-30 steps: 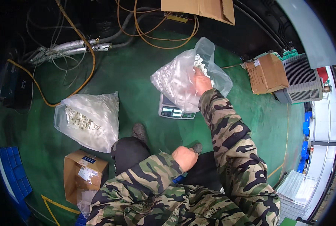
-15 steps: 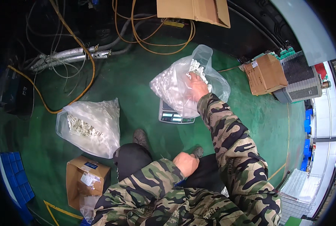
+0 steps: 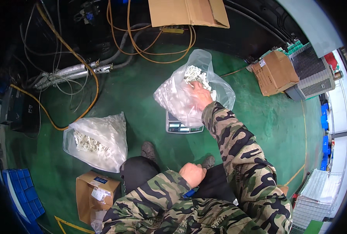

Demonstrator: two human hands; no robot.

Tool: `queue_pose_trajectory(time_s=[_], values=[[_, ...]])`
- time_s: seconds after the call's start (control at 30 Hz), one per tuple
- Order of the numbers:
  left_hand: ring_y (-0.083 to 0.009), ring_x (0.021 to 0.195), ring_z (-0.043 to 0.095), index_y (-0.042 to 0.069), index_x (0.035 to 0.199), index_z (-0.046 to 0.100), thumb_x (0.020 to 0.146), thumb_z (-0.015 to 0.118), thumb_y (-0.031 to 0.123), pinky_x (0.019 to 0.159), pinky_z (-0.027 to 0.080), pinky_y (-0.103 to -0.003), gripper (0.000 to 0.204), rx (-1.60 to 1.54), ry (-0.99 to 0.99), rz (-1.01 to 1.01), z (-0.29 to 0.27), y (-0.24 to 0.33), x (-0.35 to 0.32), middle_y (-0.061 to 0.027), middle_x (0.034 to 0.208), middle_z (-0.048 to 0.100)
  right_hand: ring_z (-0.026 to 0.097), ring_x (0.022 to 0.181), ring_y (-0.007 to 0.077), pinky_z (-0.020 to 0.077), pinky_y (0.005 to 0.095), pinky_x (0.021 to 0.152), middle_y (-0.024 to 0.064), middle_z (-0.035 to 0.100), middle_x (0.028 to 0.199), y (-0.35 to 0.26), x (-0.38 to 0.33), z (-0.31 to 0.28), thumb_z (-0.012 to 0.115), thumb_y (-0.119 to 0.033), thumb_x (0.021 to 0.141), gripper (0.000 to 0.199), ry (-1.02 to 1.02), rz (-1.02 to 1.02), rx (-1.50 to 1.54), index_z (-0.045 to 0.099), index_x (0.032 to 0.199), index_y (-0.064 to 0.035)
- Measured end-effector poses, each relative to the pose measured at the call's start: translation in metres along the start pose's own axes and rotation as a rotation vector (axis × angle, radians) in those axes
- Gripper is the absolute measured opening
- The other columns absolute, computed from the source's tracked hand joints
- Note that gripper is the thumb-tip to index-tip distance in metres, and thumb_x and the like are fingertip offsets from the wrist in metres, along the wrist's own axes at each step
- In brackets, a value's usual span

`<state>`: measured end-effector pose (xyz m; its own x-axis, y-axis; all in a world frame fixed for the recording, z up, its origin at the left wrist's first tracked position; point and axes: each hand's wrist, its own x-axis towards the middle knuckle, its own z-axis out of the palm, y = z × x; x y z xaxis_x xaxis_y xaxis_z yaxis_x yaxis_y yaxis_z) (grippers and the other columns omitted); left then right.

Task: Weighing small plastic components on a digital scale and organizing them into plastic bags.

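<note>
A large clear plastic bag (image 3: 174,93) full of small white plastic parts (image 3: 197,74) sits on a digital scale (image 3: 184,127), tilted with its mouth toward the back right. My right hand (image 3: 202,96) reaches into that mouth. Its fingers are bent down among the white parts, their tips partly hidden. Over my thigh, my left hand (image 3: 193,174) is closed in a fist, away from the bag, with nothing showing in it. A second plastic bag (image 3: 107,136) with similar parts (image 3: 88,142) stands on the floor at the left.
An open cardboard box (image 3: 97,193) stands near left, beside blue bins (image 3: 25,193). Brown hoses (image 3: 162,61) and silver-wrapped pipes (image 3: 74,74) lie at the back. Another carton (image 3: 274,73) rests by a grey finned unit (image 3: 311,72) at right. My shoes (image 3: 148,151) flank the floor before the scale.
My view has shifted slightly. My right hand stays in the bag's mouth, its fingers now more bent among the white parts. The left fist has stayed over my thigh.
</note>
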<state>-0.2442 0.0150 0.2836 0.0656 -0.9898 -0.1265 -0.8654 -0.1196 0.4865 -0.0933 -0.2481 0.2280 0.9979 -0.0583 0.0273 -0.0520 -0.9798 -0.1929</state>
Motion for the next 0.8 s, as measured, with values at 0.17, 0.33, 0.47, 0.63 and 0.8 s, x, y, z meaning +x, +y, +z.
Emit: queue_pose_trajectory(time_s=[0.17, 0.33, 0.47, 0.63, 0.8], values=[[-0.0271, 0.07, 0.068, 0.008, 0.085, 0.064, 0.084, 0.059, 0.019, 0.06, 0.054, -0.041, 0.013, -0.011, -0.026, -0.006, 0.002, 0.005, 0.004, -0.0102, 0.076, 0.063, 0.051, 0.125, 0.0397, 0.0503, 0.0454, 0.097, 0.0207, 0.047, 0.138, -0.006, 0.001, 0.002, 0.076, -0.013, 0.069, 0.076, 0.012, 0.012, -0.018, 0.049, 0.14, -0.0184], [-0.0276, 0.071, 0.068, 0.008, 0.087, 0.064, 0.085, 0.058, 0.02, 0.061, 0.054, -0.042, 0.013, 0.007, -0.034, 0.005, 0.007, 0.01, 0.009, -0.0104, 0.077, 0.063, 0.056, 0.115, 0.0368, 0.053, 0.0425, 0.09, 0.0201, 0.052, 0.128, -0.009, 0.014, 0.003, 0.08, -0.012, 0.061, 0.078, 0.02, -0.026, -0.122, 0.053, 0.134, -0.0117], [-0.0281, 0.072, 0.068, 0.008, 0.088, 0.063, 0.085, 0.058, 0.02, 0.061, 0.054, -0.042, 0.013, 0.006, -0.055, -0.017, 0.009, 0.007, 0.008, -0.0108, 0.078, 0.063, 0.059, 0.111, 0.036, 0.053, 0.0435, 0.088, 0.0186, 0.055, 0.119, -0.007, 0.016, -0.003, 0.08, -0.014, 0.062, 0.07, 0.006, -0.013, -0.07, 0.056, 0.128, -0.0085], [-0.0274, 0.073, 0.068, 0.008, 0.088, 0.063, 0.084, 0.059, 0.02, 0.061, 0.054, -0.042, 0.013, 0.022, -0.075, -0.004, 0.007, 0.006, 0.006, -0.0104, 0.078, 0.063, 0.059, 0.11, 0.0362, 0.0532, 0.0439, 0.088, 0.0177, 0.056, 0.119, -0.006, 0.017, -0.01, 0.074, -0.011, 0.067, 0.059, 0.005, 0.032, 0.0, 0.057, 0.124, -0.0075], [-0.0266, 0.073, 0.068, 0.008, 0.088, 0.063, 0.083, 0.06, 0.02, 0.061, 0.054, -0.042, 0.013, 0.011, -0.068, -0.013, 0.001, 0.007, 0.006, -0.0103, 0.078, 0.063, 0.059, 0.109, 0.0368, 0.0546, 0.0438, 0.085, 0.0185, 0.055, 0.124, -0.006, 0.018, -0.013, 0.07, -0.01, 0.069, 0.055, 0.049, -0.047, -0.041, 0.058, 0.123, -0.0118]])
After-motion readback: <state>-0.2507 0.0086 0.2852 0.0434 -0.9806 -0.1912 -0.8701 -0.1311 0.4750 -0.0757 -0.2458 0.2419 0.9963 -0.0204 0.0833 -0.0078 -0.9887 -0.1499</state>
